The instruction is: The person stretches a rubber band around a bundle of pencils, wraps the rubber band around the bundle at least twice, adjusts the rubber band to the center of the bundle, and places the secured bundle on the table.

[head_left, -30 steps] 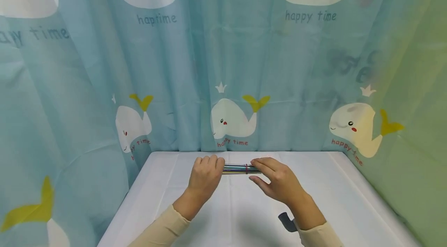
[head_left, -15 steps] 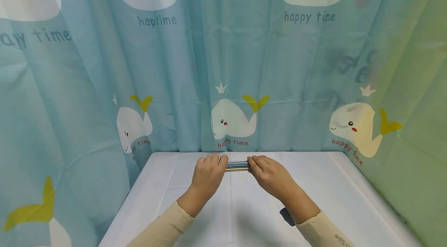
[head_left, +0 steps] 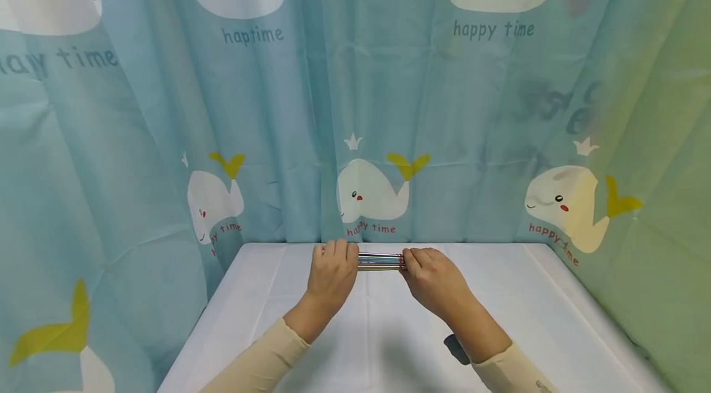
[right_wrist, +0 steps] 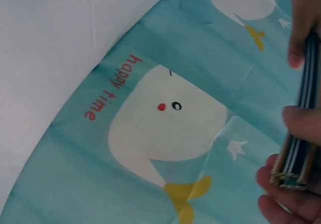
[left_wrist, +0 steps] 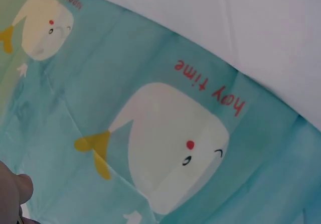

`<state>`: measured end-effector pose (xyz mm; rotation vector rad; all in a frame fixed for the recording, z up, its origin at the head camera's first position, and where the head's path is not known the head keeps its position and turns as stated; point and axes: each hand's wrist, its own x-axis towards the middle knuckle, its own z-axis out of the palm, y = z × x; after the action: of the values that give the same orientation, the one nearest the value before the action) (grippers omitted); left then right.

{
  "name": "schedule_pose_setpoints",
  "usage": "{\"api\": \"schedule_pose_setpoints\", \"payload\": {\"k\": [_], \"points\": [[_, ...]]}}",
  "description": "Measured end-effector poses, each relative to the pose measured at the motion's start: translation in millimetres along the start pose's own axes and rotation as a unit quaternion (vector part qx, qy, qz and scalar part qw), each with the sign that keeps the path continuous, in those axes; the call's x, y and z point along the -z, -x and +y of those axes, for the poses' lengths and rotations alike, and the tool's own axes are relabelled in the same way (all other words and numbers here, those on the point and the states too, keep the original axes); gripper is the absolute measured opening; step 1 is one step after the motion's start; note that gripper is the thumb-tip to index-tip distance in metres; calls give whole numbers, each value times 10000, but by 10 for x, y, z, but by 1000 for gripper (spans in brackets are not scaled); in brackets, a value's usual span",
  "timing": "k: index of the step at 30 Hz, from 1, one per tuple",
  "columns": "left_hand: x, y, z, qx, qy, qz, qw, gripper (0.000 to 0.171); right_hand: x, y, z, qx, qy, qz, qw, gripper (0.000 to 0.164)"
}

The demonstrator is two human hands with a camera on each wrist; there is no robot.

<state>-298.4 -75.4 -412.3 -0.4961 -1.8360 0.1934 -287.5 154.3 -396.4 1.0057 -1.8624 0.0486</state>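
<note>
A bundle of thin, shiny coloured rods (head_left: 379,261) is held level above the white table, with a red band near its right end. My left hand (head_left: 334,269) has its fingers curled round the left end, which it hides. My right hand (head_left: 436,279) pinches the right end beside the band. In the right wrist view, the thumb presses on the rods (right_wrist: 296,156) from above and fingers lie beneath, near ends with gold-coloured edges. The left hand (right_wrist: 303,18) shows farther up the bundle. Only a bit of the left hand (left_wrist: 14,194) shows in the left wrist view.
The white-covered table (head_left: 366,331) spreads beneath both hands. Behind it and on both sides hangs a blue-green curtain (head_left: 300,103) with whale prints. A dark grey object (head_left: 457,348) shows beside the right forearm, partly hidden by it.
The right hand's thumb and fingers, apart around the right end a second ago, have closed on it. The right hand moved left, then slightly back right. The left hand keeps its hold.
</note>
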Motion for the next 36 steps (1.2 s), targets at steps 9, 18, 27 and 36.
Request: {"api": "schedule_pose_setpoints", "payload": {"k": [9,18,27,36], "points": [[-27,45,102,-435,174,-370,9982,26,32,-14,-6,473,-147,47,9988,37],[-50,45,83,-582,257,-462,9969,19,-10,26,-36,469,-147,-291,9984,50],[-16,44,36,-610,270,-724,9951,29,65,166,153,485,-283,-117,9984,31],[-32,87,224,-566,327,-808,9946,16,-55,68,-62,834,-81,123,9964,39]]}}
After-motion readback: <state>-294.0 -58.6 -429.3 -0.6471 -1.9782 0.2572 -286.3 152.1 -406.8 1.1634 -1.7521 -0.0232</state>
